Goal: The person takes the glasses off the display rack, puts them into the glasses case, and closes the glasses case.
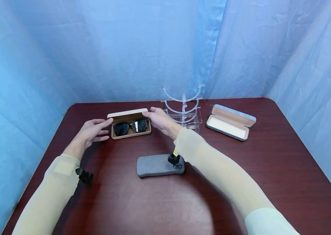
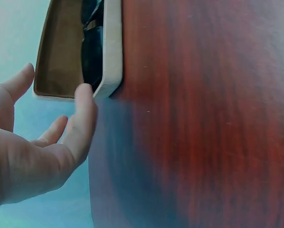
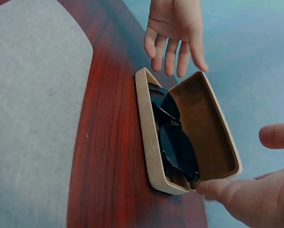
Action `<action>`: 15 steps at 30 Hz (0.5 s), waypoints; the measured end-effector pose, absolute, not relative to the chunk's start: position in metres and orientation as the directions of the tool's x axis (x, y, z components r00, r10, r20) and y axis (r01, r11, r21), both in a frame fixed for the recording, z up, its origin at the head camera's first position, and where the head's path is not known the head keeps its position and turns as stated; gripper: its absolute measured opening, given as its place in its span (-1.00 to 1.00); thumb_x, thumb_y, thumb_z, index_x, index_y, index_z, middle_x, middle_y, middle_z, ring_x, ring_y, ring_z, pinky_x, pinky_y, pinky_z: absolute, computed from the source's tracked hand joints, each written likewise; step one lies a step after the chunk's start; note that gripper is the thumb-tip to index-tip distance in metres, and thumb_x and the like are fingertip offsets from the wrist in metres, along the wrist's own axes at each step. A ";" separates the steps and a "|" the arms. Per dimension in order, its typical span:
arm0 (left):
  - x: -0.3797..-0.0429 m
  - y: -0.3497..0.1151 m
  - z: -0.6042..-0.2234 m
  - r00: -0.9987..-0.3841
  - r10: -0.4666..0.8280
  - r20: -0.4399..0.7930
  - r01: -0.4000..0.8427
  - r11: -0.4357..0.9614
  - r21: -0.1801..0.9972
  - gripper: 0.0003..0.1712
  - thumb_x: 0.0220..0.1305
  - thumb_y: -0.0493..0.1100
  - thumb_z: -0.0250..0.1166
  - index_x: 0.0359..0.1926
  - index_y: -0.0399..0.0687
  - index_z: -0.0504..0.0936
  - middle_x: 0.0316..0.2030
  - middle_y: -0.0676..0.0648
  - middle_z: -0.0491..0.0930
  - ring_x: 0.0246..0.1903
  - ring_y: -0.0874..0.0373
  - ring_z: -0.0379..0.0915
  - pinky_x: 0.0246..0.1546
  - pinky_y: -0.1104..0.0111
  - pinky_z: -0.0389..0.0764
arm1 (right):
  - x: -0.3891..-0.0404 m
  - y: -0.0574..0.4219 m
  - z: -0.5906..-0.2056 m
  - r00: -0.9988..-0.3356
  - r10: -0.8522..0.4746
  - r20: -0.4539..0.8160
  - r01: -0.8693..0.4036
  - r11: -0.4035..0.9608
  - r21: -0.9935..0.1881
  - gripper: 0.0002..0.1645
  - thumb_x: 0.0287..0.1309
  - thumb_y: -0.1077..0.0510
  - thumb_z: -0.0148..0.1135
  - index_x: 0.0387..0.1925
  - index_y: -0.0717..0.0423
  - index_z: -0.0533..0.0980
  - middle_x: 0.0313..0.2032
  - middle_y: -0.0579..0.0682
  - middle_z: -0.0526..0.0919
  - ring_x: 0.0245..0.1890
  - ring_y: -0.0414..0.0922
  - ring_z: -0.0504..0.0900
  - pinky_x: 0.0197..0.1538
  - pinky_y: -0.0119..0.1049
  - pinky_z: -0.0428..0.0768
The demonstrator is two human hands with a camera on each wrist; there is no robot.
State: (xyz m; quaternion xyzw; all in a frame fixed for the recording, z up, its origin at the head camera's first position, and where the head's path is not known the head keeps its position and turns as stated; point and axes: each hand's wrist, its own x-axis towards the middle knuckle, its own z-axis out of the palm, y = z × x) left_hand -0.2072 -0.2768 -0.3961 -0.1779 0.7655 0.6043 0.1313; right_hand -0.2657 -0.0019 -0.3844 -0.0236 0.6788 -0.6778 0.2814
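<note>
An open tan eyeglass case (image 1: pixel 133 134) stands at the back left of the table with its lid raised. Dark sunglasses (image 1: pixel 121 129) lie inside it, lenses facing the front. My left hand (image 1: pixel 92 132) is at the case's left end, fingers extended and spread, with the thumb tip right at the lid's edge. At the other end is my right hand (image 1: pixel 162 120), its fingers loosely extended and one fingertip close to the lid's right corner. In the right wrist view, the right thumb (image 3: pixel 218 187) reaches the case's hinge end. Neither hand grips anything.
A closed grey glasses case (image 1: pixel 153 165) with a small glasses print lies mid-table, below the right forearm. Behind the right hand rises a clear tiered glasses stand (image 1: pixel 184 106). Another case (image 1: pixel 227 128), open with a white cloth inside, sits at right. Blue curtains (image 1: pixel 124 49) surround the table.
</note>
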 end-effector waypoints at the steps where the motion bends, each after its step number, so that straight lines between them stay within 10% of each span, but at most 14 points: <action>1: -0.208 -0.277 -0.396 -0.900 -0.105 -0.422 -0.435 0.206 0.877 0.17 0.27 0.31 0.35 0.58 -0.24 -0.01 0.51 -0.27 0.12 0.38 -0.20 0.29 -0.04 0.30 0.69 | -0.266 -0.002 -0.385 -0.838 -0.412 -0.357 0.354 0.088 -0.931 -0.12 0.54 0.05 0.07 0.61 0.18 -0.14 0.60 0.08 -0.08 0.56 -0.01 -0.03 0.51 -0.02 0.14; 15: -0.218 -0.278 -0.398 -0.872 -0.030 -0.488 -0.486 0.166 0.858 0.20 0.22 0.56 0.12 0.56 -0.18 0.09 0.53 -0.24 0.07 0.43 -0.18 0.16 0.27 -0.01 0.47 | -0.274 -0.002 -0.403 -0.810 -0.437 -0.391 0.423 0.025 -0.906 -0.24 0.49 -0.29 -0.01 0.57 -0.22 0.13 0.56 -0.01 0.10 0.51 0.21 0.09 0.37 0.30 0.28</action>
